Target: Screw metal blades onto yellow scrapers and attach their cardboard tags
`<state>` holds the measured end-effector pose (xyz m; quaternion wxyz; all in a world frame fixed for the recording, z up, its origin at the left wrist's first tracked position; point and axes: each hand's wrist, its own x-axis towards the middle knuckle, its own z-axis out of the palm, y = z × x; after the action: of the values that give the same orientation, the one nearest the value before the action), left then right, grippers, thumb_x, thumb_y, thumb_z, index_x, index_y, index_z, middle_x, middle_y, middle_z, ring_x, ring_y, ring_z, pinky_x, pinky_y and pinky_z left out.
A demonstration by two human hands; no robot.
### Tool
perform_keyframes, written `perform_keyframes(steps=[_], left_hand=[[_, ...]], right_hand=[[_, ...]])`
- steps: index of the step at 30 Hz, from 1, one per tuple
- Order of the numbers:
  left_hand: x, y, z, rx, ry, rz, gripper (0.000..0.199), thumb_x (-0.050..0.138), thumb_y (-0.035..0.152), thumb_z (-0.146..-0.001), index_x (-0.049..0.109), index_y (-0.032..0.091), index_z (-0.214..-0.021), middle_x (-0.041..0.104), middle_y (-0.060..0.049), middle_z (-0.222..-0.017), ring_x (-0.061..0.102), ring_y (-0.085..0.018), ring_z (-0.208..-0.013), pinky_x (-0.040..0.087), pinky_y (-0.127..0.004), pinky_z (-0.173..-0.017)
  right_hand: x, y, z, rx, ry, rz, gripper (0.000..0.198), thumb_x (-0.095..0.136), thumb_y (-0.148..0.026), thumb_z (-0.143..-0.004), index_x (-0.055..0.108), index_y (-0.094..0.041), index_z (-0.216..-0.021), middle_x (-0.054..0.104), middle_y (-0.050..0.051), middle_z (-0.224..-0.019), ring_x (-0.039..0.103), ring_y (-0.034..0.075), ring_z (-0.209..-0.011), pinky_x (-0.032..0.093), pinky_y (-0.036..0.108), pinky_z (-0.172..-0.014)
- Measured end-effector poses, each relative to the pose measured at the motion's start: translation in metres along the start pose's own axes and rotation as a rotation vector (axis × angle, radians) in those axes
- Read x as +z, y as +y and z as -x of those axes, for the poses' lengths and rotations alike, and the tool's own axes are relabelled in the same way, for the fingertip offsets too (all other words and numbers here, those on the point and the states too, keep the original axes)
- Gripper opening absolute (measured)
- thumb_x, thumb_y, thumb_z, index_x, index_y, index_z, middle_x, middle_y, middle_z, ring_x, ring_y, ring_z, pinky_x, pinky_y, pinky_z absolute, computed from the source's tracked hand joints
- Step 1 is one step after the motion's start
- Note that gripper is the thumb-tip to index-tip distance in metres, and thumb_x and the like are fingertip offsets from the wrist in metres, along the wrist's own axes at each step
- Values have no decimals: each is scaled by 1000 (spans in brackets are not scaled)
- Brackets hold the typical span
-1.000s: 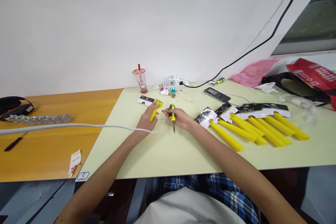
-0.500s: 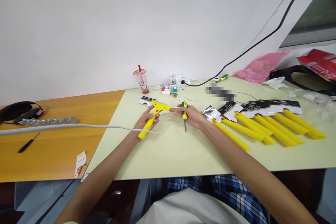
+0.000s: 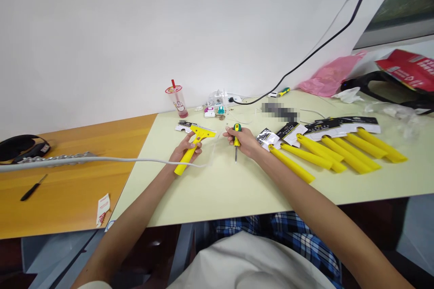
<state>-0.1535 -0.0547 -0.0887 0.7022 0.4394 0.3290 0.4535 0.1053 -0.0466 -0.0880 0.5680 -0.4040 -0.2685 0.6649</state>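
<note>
My left hand is closed around a yellow scraper, its wide head with a metal blade edge turned up and to the right. In my right hand is a green and yellow screwdriver, its metal shaft pointing down toward me. The right fingertips are pinched a little to the right of the scraper head, apart from it; whether something small is between them I cannot tell. Behind the scraper lies a black and white card. Several yellow scraper handles with header cards lie right of my right hand.
A lidded cup with a red straw stands near the wall, left of a power strip. A grey cable crosses the view from the left. On the wooden table lie a black screwdriver and a headset.
My right fingers have come away from the scraper head, leaving a small gap. The screwdriver stays in the right hand and the scraper in the left. The whole view has shifted slightly.
</note>
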Motion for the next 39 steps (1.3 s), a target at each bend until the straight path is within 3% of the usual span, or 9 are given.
perform_keyframes(steps=[7, 13, 17, 21, 25, 30, 33, 35, 39], left_hand=[[-1, 2, -2, -85, 66, 295, 68, 79, 0, -67, 61, 22, -128, 66, -11, -127, 65, -11, -87, 49, -22, -73], [-2, 1, -3, -87, 73, 327, 63, 76, -3, -70, 61, 22, -125, 67, -11, -129, 68, -12, -87, 50, -23, -72], [-3, 0, -3, -91, 52, 317, 65, 78, -2, -69, 61, 22, -127, 67, -11, -126, 69, -12, -88, 51, -22, -72], [-3, -2, -4, -137, 8, 264, 67, 79, -1, -69, 62, 22, -130, 69, -10, -123, 69, -12, -87, 51, -21, -72], [-6, -8, -6, -200, -70, 176, 67, 80, 2, -70, 63, 21, -132, 71, -10, -118, 69, -14, -86, 52, -23, -72], [-10, -13, -5, -245, -152, 135, 67, 82, 6, -73, 63, 21, -136, 72, -10, -112, 69, -15, -84, 52, -24, -70], [-5, -13, -2, -275, -194, 127, 68, 83, 5, -72, 63, 21, -135, 72, -10, -111, 69, -15, -86, 51, -24, -71], [1, -12, 0, -290, -207, 121, 67, 84, 5, -71, 63, 21, -133, 71, -9, -110, 70, -16, -89, 52, -24, -72], [8, -10, 4, -296, -219, 111, 66, 85, 7, -71, 64, 22, -132, 71, -8, -110, 70, -16, -89, 52, -24, -72]], right_hand=[[0, 0, 0, 37, -9, -14, 16, 72, 2, -94, 70, -11, -104, 84, 18, -95, 85, 23, -92, 61, 18, -58], [-2, 1, -2, 8, -30, 13, 22, 84, -9, -94, 68, -12, -109, 84, 16, -90, 85, 25, -83, 67, 24, -63], [-3, -1, -1, -38, -34, 65, 24, 92, -14, -88, 68, -14, -90, 83, 14, -82, 77, 17, -63, 55, 19, -46], [-2, -4, 2, -109, -44, 104, 40, 104, -31, -76, 68, -13, -77, 74, 5, -68, 49, 5, -40, 33, 18, -32], [2, -9, 9, -185, -79, 102, 49, 108, -45, -64, 73, -13, -77, 67, -1, -69, 41, 2, -47, 30, 17, -34], [5, -16, 17, -234, -122, 114, 52, 110, -45, -53, 80, -16, -83, 74, 6, -90, 51, 8, -65, 30, 18, -38], [6, -16, 21, -373, -122, 293, 46, 104, -50, -64, 84, -19, -92, 74, 6, -85, 54, 13, -65, 30, 23, -40], [7, -13, 23, -531, -111, 500, 39, 96, -53, -77, 85, -21, -95, 74, 4, -80, 58, 15, -62, 39, 28, -46], [8, -6, 27, -888, -182, 850, 21, 80, -44, -96, 81, -24, -97, 81, 5, -96, 73, 22, -84, 57, 37, -80]])
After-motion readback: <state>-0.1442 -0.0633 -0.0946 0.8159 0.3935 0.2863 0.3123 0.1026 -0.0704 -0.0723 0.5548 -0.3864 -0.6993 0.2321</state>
